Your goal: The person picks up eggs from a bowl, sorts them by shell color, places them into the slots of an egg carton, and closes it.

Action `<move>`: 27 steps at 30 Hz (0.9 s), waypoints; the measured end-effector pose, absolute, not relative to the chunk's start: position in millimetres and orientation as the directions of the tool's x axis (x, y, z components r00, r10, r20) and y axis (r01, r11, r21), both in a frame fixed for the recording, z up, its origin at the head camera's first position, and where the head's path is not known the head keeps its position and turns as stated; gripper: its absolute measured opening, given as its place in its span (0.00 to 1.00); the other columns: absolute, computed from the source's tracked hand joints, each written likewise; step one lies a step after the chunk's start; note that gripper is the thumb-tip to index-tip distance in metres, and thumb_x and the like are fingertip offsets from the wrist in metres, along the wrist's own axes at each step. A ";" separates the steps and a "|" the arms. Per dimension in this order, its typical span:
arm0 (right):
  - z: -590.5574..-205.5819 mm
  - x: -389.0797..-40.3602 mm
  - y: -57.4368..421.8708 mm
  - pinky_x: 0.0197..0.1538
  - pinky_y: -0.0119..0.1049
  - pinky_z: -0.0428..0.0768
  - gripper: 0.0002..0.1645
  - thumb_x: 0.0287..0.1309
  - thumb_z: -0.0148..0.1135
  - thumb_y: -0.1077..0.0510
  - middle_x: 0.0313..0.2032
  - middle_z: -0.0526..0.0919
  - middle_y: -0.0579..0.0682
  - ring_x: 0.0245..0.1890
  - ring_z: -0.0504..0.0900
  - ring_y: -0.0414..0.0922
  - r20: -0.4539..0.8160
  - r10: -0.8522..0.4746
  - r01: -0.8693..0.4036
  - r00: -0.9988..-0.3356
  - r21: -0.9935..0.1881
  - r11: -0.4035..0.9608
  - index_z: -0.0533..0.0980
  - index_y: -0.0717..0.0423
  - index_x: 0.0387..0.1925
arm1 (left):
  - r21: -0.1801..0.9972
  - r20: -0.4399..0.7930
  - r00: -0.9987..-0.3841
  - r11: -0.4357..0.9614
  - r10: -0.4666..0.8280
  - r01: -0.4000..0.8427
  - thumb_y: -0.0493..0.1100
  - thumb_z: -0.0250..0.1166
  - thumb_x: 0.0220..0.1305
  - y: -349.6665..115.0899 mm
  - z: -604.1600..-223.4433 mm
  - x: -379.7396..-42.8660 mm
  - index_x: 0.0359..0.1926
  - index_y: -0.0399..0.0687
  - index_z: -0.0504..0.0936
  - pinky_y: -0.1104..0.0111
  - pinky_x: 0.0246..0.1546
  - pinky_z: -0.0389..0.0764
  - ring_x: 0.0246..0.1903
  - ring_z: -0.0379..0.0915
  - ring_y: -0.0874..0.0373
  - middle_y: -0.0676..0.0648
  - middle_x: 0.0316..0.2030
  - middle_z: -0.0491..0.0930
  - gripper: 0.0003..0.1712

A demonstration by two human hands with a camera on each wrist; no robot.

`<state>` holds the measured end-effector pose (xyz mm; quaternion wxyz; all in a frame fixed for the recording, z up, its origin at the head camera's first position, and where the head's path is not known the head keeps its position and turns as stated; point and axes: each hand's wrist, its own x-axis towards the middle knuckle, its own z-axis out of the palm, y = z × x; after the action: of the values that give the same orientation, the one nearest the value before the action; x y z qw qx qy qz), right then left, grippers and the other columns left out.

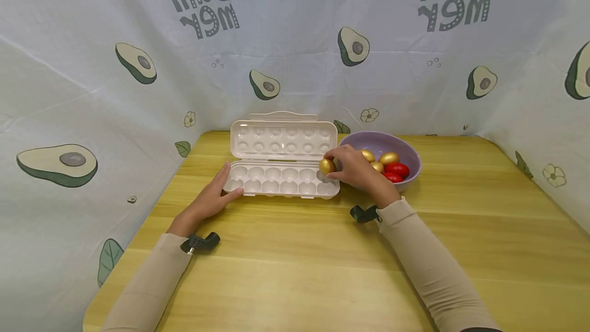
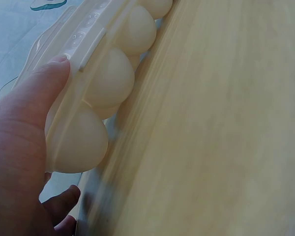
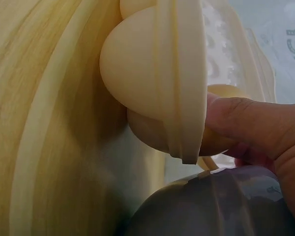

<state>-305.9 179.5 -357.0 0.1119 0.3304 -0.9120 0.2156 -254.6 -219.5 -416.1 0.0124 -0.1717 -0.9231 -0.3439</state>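
A pale plastic egg carton (image 1: 272, 187) lies on the table with its lid (image 1: 283, 140) raised behind it. My left hand (image 1: 209, 199) grips the carton's left end, its thumb on the front rim (image 2: 83, 64). In my right hand (image 1: 361, 169) a golden egg (image 1: 327, 166) is pinched between thumb and fingers, at the carton's back right cup. Whether the egg touches the cup cannot be told. The right wrist view shows part of that egg (image 3: 226, 91) behind the thumb. Beside the right hand stands a purple bowl (image 1: 369, 139) holding several golden eggs (image 1: 389, 158) and red eggs (image 1: 397, 169).
The wooden table (image 1: 286, 260) extends in front of the carton and to the right of the bowl. A white curtain (image 1: 295, 40) with printed avocados hangs behind the table and along its sides. The bowl stands close to the carton's right end.
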 end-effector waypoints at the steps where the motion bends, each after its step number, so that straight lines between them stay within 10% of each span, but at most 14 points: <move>1: -357.3 -305.5 179.5 0.54 0.51 0.71 0.27 0.44 0.78 0.58 0.45 0.81 0.56 0.49 0.72 0.55 0.344 -0.559 -0.653 -0.754 -0.307 0.692 0.79 0.62 0.48 | 0.631 0.139 -0.941 0.704 0.310 0.325 0.62 0.57 0.67 -219.4 -416.1 -254.4 0.76 0.39 0.37 0.48 0.70 0.43 0.74 0.33 0.45 0.42 0.76 0.35 0.54; 27: -355.6 -303.5 175.7 0.56 0.49 0.72 0.20 0.45 0.77 0.59 0.40 0.83 0.56 0.53 0.70 0.57 0.338 -0.590 -0.675 -0.733 -0.263 0.689 0.81 0.64 0.40 | 0.628 0.114 -0.947 0.717 0.300 0.303 0.63 0.57 0.66 -219.3 -414.9 -255.0 0.76 0.42 0.35 0.47 0.70 0.42 0.74 0.32 0.44 0.44 0.76 0.34 0.55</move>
<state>-303.5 175.7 -355.6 0.1141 0.3468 -0.9119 0.1877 -255.0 -219.3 -414.9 0.0022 -0.1626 -0.9266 -0.3392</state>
